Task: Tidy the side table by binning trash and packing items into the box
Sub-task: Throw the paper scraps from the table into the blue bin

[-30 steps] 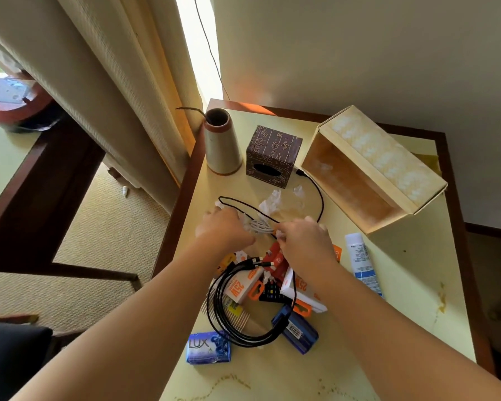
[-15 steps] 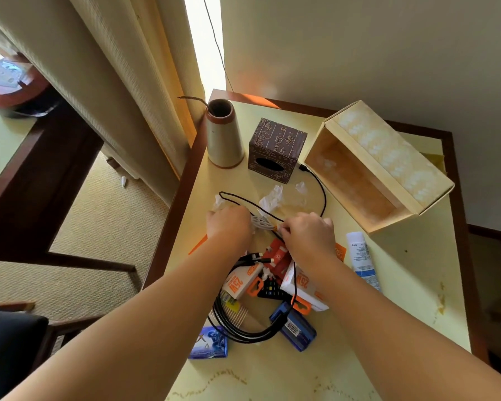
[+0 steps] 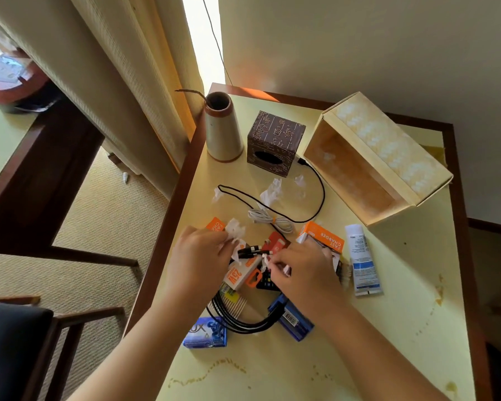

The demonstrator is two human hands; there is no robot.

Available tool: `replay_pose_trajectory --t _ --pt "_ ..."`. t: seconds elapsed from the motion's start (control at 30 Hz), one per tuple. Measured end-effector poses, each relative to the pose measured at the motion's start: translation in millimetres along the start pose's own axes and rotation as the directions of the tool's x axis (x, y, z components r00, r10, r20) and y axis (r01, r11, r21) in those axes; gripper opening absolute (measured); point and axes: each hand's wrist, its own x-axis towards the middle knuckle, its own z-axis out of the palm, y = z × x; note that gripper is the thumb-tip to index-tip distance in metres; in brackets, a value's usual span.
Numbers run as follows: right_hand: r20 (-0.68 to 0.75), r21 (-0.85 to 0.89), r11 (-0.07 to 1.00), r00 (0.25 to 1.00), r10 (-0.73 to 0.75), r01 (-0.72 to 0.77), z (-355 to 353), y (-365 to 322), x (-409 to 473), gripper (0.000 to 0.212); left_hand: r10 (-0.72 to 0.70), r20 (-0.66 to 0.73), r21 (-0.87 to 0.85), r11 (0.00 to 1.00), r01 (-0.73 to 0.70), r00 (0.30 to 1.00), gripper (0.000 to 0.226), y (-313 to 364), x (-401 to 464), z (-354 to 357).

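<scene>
Box [image 3: 370, 172] open sideways beyond black cable [image 3: 315, 195], tissue scraps [image 3: 272, 192]

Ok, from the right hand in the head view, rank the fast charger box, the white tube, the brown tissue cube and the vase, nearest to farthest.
From the right hand:
1. Fast charger box, touching it, just beyond its fingers.
2. White tube, to its right.
3. Brown tissue cube, at the table's far side.
4. Vase, at the far left corner.
</scene>
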Motion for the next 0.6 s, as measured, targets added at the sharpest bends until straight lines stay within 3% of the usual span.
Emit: replay_pose_trajectory --t 0.23,0.4,0.6 --pt "0.077 -0.250 0.950 0.982 -0.175 0.189 7 -16 -10 0.011 0.032 0.016 -0.070 0.997 -0.031 0.999 0.010 -10 -61 -7" --pt "0.139 -0.352 0.904 0.968 -0.207 0.244 16 -20 2 0.005 0.006 0.031 -0.098 0.995 -0.002 1.000 0.011 -17 -80 -10" --pt "0.144 -0.376 0.865 0.944 -0.298 0.331 21 -20 1 0.015 -0.038 0.036 -0.097 0.994 0.041 0.999 0.009 -26 -96 -19"
